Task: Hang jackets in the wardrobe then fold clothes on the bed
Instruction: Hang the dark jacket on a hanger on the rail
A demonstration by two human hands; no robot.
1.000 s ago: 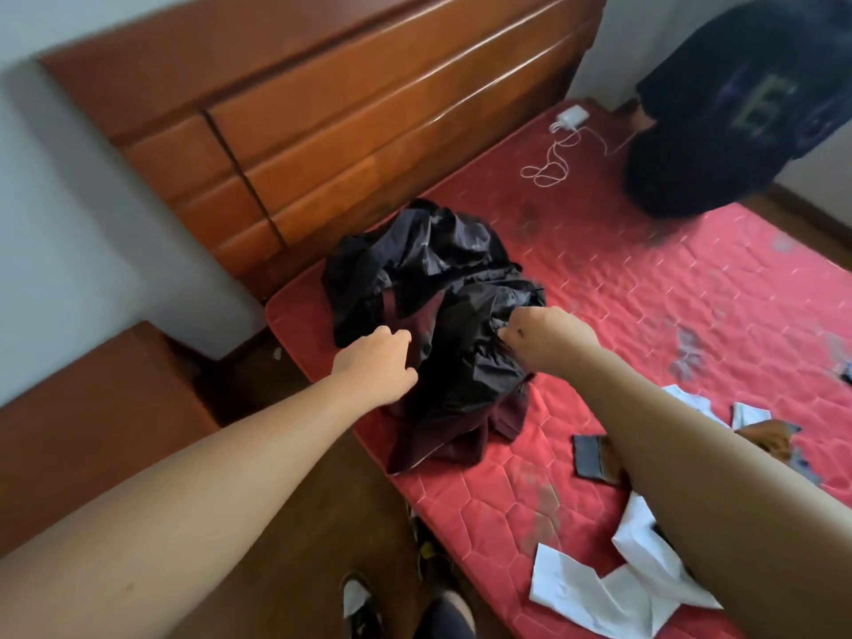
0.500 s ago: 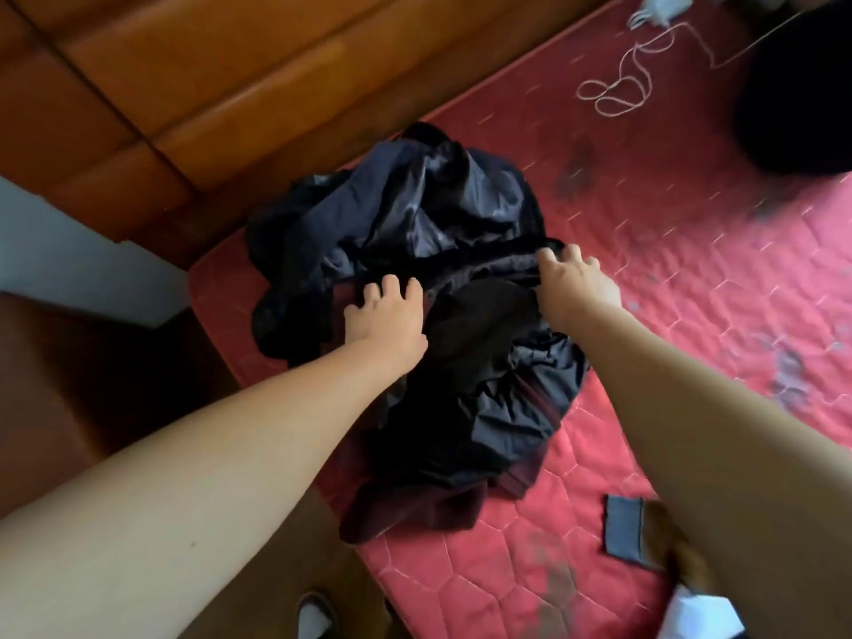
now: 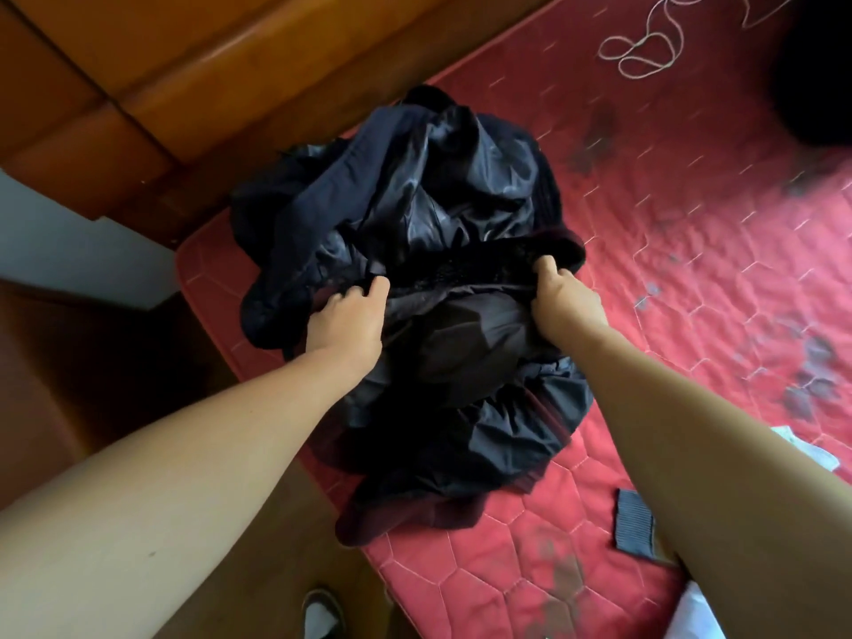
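Note:
A heap of dark jackets [image 3: 442, 200] lies crumpled on the corner of the red quilted mattress [image 3: 691, 223]. The top one is black with a dark furry collar and a maroon lining at its lower edge. My left hand [image 3: 348, 320] grips the collar's left end, fingers curled into the fabric. My right hand [image 3: 565, 302] is closed on the collar's right end. Both forearms reach in from the bottom of the view.
A wooden headboard [image 3: 207, 62] runs along the top left. A white cable [image 3: 645, 53] lies coiled on the mattress at the top right, beside a dark shape [image 3: 820, 85]. A small grey folded cloth [image 3: 634, 523] and white fabric [image 3: 696, 615] lie near my right arm. A shoe [image 3: 320, 613] shows on the floor.
The view has come closer to the heap. Both hands slid forward from the top of the pile and closed on the furry collar, one at each end.

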